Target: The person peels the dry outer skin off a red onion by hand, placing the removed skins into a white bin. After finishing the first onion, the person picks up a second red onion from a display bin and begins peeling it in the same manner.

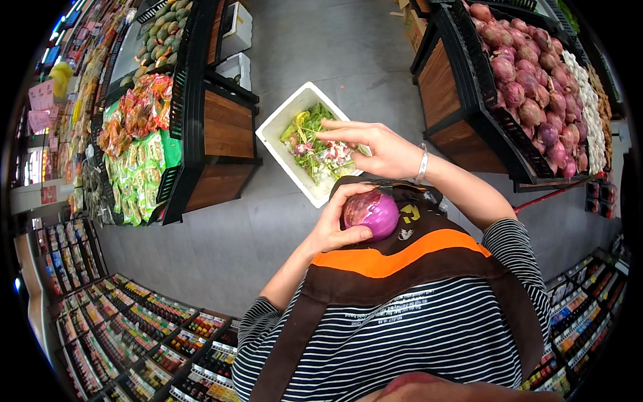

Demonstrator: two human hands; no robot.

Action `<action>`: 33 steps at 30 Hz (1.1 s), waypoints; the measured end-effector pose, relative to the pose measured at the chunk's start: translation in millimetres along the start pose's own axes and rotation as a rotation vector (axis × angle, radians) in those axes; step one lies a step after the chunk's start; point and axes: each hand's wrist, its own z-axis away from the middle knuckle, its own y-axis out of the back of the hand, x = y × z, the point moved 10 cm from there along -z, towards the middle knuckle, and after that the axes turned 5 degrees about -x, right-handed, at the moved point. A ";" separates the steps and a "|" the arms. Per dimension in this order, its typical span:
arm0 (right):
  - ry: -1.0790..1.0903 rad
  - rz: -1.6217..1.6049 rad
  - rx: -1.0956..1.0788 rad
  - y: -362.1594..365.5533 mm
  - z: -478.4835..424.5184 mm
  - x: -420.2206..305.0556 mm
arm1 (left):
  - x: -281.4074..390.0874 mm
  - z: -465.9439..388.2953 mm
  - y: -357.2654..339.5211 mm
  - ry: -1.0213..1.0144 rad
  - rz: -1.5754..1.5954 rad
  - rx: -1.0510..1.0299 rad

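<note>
My left hand [334,221] holds a large red onion [378,217] close to the front of my brown and orange apron [427,246]. Part of the onion's papery skin is gone and smooth purple shows. Fingers apart, my right hand [379,148] is over the near right part of a white foam box [279,163], with nothing seen in its grasp. Inside the box lie green leaves [314,120], onion skins and other vegetable scraps [334,156]. The right palm faces down, so its underside is hidden.
Red onions [532,80] fill a black-edged stand at the right, beside white garlic bulbs [582,100]. At the left, another stand [228,125] bears bagged produce and melons [163,35]. Two white foam boxes [237,30] stand beyond it. Shelves of packaged goods [135,326] line the lower left.
</note>
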 end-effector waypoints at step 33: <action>-0.405 -1.294 0.405 -50.9 56.4 66.5 | 37.2 -51.9 63.3 -0.335 -0.547 0.554</action>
